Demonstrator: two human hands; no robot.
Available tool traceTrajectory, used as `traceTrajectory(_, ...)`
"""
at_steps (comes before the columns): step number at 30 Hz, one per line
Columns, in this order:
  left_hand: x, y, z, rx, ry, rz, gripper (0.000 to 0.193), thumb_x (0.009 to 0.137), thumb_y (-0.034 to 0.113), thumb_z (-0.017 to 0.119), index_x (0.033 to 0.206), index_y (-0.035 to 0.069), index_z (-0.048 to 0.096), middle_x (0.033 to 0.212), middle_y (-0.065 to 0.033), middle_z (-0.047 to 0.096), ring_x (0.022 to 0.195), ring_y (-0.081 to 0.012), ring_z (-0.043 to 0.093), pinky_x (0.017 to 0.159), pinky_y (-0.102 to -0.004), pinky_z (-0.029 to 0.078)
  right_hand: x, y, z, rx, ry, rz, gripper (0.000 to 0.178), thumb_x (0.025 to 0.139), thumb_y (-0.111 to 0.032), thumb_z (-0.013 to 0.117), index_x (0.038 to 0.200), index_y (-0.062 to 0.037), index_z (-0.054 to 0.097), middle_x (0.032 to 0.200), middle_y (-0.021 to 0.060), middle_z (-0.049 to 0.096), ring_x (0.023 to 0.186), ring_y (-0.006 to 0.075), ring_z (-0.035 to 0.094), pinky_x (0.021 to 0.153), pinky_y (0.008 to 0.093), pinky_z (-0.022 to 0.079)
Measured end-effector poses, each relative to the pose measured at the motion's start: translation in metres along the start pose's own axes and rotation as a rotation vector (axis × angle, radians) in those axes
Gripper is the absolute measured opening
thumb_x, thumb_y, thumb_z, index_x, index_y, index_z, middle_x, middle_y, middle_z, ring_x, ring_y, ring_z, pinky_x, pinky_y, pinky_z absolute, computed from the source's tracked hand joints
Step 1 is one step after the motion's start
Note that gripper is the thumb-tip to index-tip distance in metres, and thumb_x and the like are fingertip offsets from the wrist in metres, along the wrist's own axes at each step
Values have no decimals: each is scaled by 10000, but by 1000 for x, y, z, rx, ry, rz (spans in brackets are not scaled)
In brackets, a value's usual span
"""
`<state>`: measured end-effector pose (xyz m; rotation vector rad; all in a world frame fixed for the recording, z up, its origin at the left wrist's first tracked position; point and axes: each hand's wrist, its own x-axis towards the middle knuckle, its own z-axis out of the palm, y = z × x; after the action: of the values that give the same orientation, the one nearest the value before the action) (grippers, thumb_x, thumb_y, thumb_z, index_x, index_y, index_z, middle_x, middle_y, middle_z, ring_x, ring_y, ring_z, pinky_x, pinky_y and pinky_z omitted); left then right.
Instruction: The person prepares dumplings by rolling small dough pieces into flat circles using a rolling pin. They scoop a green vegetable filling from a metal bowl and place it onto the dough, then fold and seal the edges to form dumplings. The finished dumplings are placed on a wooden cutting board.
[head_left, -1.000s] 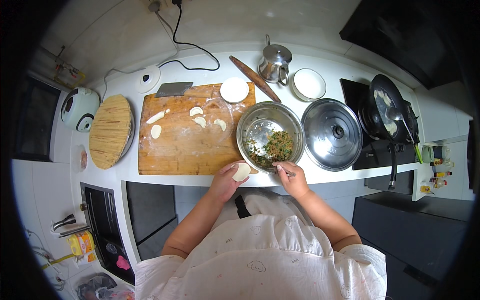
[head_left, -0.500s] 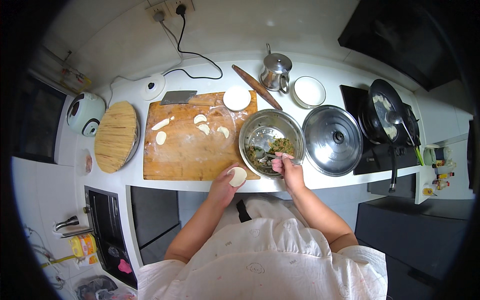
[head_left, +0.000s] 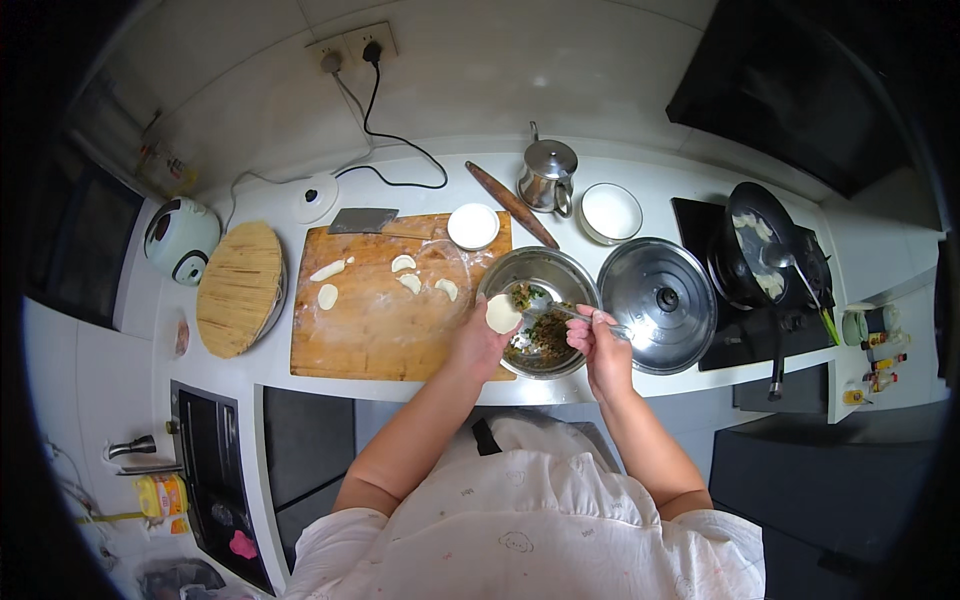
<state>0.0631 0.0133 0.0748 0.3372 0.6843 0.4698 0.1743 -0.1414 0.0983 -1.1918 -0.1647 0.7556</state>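
Observation:
My left hand [head_left: 481,342] holds a round dumpling wrapper [head_left: 502,314] over the left rim of the steel bowl [head_left: 587,279]. In my right hand [head_left: 604,352] is a metal spoon [head_left: 622,332], its bowl end carrying a lump of filling [head_left: 523,295] beside the wrapper's upper right edge. More chopped green and brown filling [head_left: 546,336] lies in the bowl's bottom. On the floured wooden board [head_left: 370,345] are three folded dumplings [head_left: 410,284], a flat dough round [head_left: 328,297] and a thin dough strip [head_left: 327,271].
A cleaver [head_left: 363,220] and white dish [head_left: 473,227] lie along the board's back. Behind are a rolling pin [head_left: 510,205], steel pot [head_left: 548,175] and white bowl [head_left: 611,213]. Right: a lid [head_left: 657,305], then a wok [head_left: 748,205]. Left: a straw-topped round tray [head_left: 240,290].
My left hand has moved up and right, bringing the wrapper from the board's edge to over the bowl. The spoon has lifted filling toward it. The whole view has shifted slightly.

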Motion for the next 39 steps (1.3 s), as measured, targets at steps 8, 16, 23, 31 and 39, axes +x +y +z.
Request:
traceTrajectory(8, 4, -14, 16, 22, 9, -16, 386, 986, 350, 328, 1216, 63, 445, 1230, -68, 517, 1127, -224, 501, 978, -419, 398, -18, -2, 3, -850, -239, -658, 227, 847, -26, 558, 1071, -18, 592, 880, 126, 619, 777, 252, 610, 683, 338, 496)
traceTrajectory(16, 8, -11, 22, -27, 59, -125, 399, 954, 399, 394, 1158, 70, 487, 1134, -70, 573, 1059, -220, 522, 947, -349, 387, -29, 12, 13, -1155, -455, -818, 314, 782, -52, 604, 1093, -22, 575, 950, 145, 588, 845, 313, 572, 723, 377, 480)
traceTrajectory(23, 14, 1, 5, -162, 4, -206, 468, 960, 419, 335, 1188, 41, 491, 1161, -96, 575, 1062, -245, 522, 942, -362, 399, -30, 12, 10, -1203, -527, -797, 349, 778, -43, 600, 1125, -24, 565, 964, 143, 590, 870, 307, 575, 747, 374, 487)
traceTrajectory(31, 0, 16, 5, -165, -103, -63, 523, 985, 397, 245, 1232, -24, 434, 1249, -144, 504, 1213, -268, 437, 1062, -447, 314, -22, -38, -2, -876, -354, -805, 265, 820, 9, 554, 1076, -20, 614, 965, 150, 633, 851, 275, 616, 760, 336, 491)
traceTrajectory(39, -9, 26, 8, -76, -265, -199, 592, 974, 455, 255, 1260, -37, 417, 1272, -157, 481, 1202, -271, 450, 1031, -432, 356, -6, -69, -14, -776, -636, -556, 215, 812, 25, 559, 1004, -10, 649, 922, 139, 646, 828, 247, 621, 737, 303, 490)
